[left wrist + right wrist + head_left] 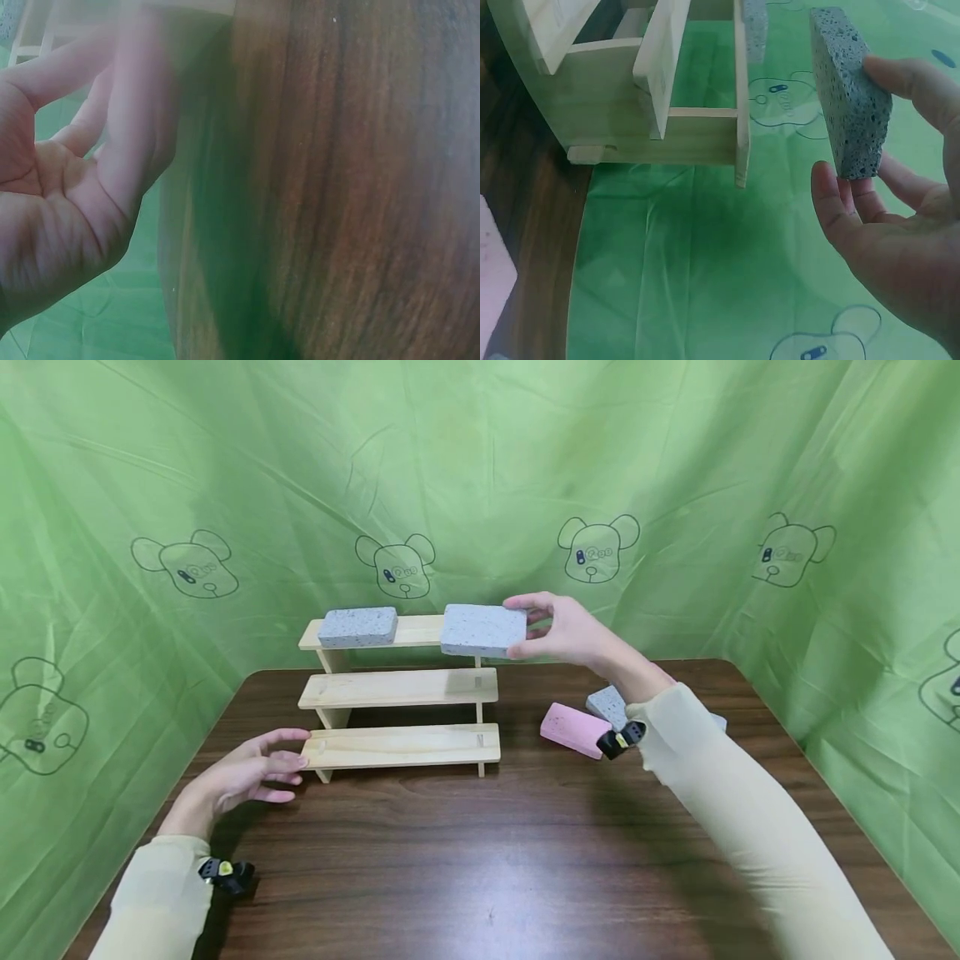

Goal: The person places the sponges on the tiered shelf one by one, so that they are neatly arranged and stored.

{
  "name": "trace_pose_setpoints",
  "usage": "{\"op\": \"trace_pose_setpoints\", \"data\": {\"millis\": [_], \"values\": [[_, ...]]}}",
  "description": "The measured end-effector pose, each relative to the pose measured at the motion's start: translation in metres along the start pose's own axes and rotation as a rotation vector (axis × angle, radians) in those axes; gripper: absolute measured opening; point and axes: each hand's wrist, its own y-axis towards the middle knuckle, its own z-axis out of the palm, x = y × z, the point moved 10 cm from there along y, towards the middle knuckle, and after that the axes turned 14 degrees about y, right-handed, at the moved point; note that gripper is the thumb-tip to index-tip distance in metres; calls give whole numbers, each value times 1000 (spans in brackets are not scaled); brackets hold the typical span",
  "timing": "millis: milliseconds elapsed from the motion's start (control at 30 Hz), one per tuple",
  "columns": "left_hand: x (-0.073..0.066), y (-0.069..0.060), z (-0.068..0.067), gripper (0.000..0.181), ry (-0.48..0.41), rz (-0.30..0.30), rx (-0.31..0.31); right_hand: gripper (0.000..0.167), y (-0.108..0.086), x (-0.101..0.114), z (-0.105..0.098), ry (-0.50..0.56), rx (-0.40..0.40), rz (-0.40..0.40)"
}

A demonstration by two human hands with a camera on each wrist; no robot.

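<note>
My right hand pinches a light grey, speckled pumice stone by its right end, thumb on one side and fingers on the other. In the right wrist view the stone is tilted on edge and apart from the wooden rack. A similar grey stone lies at the left of the rack's top shelf. By the left end of the bottom shelf my left hand has its fingers loosely extended, fingertips at the board's end; whether they press on it is unclear.
A pink pumice stone lies on the dark wooden table, right of the rack. Behind it is another grey stone, partly hidden by my right arm. The middle shelf is bare. A green curtain hangs around the table.
</note>
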Motion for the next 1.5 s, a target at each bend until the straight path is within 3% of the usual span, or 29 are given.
{"op": "trace_pose_setpoints", "data": {"millis": [300,633,900,1233,1500], "values": [[-3,4,4,53,10,5,2,83,39,9,10,-69,36,-24],[0,1,-2,52,28,-11,-17,80,70,-8,23,-37,53,-1],[1,8,0,51,19,0,6,77,80,-28,18,-20,21,41],[-9,9,-7,51,51,5,-1,76,86,-29,16,-11,-20,31],[-1,3,0,47,25,1,14,73,84,-37,29,43,-28,27]]}}
